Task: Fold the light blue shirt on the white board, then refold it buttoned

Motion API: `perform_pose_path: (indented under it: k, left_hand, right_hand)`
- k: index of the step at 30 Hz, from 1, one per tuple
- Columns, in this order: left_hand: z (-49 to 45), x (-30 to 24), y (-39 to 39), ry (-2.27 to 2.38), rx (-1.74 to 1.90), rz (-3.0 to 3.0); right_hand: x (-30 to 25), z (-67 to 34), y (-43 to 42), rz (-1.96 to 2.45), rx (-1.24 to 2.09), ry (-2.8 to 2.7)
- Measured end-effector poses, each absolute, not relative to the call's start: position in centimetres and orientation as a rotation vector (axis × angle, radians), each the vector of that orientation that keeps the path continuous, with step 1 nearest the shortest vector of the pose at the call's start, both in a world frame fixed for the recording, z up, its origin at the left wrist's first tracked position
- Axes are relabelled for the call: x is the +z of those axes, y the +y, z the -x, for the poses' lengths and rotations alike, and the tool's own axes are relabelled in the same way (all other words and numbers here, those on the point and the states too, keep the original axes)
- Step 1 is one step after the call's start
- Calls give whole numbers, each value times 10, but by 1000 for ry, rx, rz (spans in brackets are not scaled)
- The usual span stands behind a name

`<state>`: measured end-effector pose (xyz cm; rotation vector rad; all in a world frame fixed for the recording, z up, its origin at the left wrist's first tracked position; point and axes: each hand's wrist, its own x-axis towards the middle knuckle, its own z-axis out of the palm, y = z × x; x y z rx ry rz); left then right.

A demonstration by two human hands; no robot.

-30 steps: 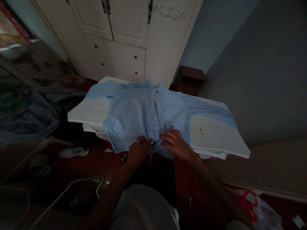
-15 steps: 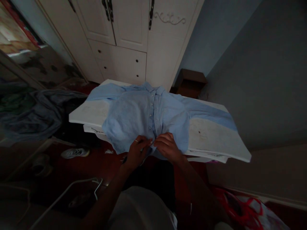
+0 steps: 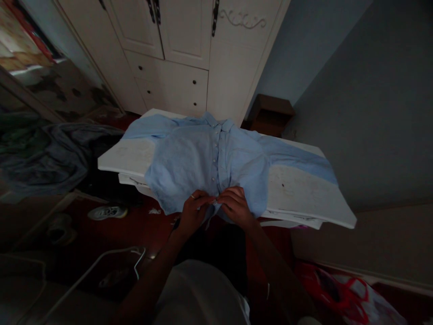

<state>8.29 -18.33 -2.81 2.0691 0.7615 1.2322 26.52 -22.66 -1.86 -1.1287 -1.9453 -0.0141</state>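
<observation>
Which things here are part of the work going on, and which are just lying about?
Part of the work:
- blue shirt
- left hand and right hand, at its lower front
- white tabletop beneath

Lying about:
- shoe
- heaped dark clothes
- red-and-white bag

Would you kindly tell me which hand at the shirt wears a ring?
The left hand: a ring shows there, and none on the right hand.

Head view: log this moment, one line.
blue collared cloth shirt: spread on long white board; left hand: pinching lower front; right hand: likewise
</observation>
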Motion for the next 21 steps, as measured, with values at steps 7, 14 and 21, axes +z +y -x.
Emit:
perform_pose_path:
  k: [7,14,21]
  left_hand:
    - [-80,-28,-181,725,1247,-2056]
    - [-78,-23,-184,718,1160,-2116]
    - [-75,-30,-196,770,1121,-2177]
  right_hand:
    - [-19,-262,-223,1167,4,-1934]
    - [-19,-259,-223,1172,24,-1867]
    - [-17,-254,-225,1235,28,-1801]
